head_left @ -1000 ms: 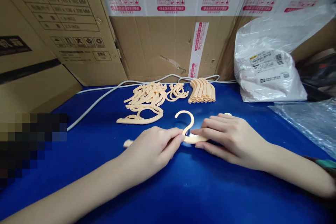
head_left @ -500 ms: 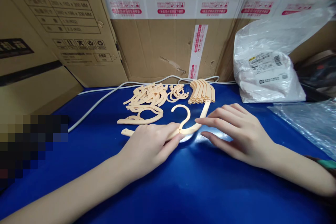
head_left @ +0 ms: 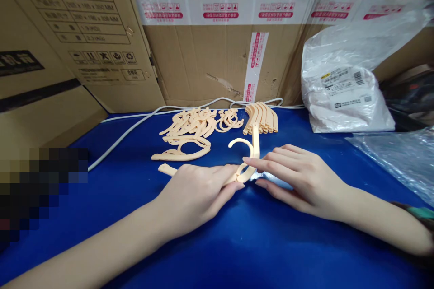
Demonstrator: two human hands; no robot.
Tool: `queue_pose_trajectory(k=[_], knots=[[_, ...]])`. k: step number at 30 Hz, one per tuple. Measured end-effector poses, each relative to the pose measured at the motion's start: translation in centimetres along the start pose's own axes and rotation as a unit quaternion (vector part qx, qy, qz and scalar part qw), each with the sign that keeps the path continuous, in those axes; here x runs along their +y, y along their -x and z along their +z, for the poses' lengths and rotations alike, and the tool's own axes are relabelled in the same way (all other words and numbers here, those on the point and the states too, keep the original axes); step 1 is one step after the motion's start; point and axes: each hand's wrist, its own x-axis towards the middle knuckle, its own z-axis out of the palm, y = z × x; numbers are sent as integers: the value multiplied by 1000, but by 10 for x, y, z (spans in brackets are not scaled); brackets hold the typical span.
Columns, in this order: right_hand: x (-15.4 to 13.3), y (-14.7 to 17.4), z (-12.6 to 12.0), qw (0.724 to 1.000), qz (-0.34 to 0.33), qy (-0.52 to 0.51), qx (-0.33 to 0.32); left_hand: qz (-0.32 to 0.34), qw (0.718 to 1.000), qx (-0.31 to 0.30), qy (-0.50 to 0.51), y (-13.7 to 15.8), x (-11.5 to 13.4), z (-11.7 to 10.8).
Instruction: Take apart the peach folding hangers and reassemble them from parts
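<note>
My left hand [head_left: 200, 189] is closed around the left arm of a cream plastic folding hanger [head_left: 249, 172], thumb and fingers pinching near its centre joint. The hanger's hook curves upward, and its right arm stands steeply bent up beside the hook. My right hand [head_left: 301, 180] has its fingers apart, with the index fingertip against that right arm near the hook. Its thumb is lower, apart from the index finger. Behind my left hand lies a folded hanger [head_left: 183, 155] of the same cream plastic.
Farther back are a heap of loose cream arm pieces [head_left: 190, 122], a few cream hooks [head_left: 228, 119] and a neat stack of curved arms [head_left: 266, 117]. A white cable [head_left: 127, 134] runs behind them. Cardboard boxes [head_left: 210, 58] stand at the back; a white plastic bag [head_left: 346, 99] sits right.
The hanger's right arm has swung up and leftward toward the hook, with my right hand moving left against it. My left hand and the hanger's centre have shifted slightly right.
</note>
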Motion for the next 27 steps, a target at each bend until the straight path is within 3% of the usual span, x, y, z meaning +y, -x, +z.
queue_pose_trajectory(k=[15,20,27], knots=[[0,2,2,999,-1,-11,-38,17,999,-19,-26,0,-1,0],[0,-1,3,998,27,-34,-40,50,997,23,-50,0,-2,4],[2,-2,3,994,106,-25,-9,66,997,13,-43,1,2,2]])
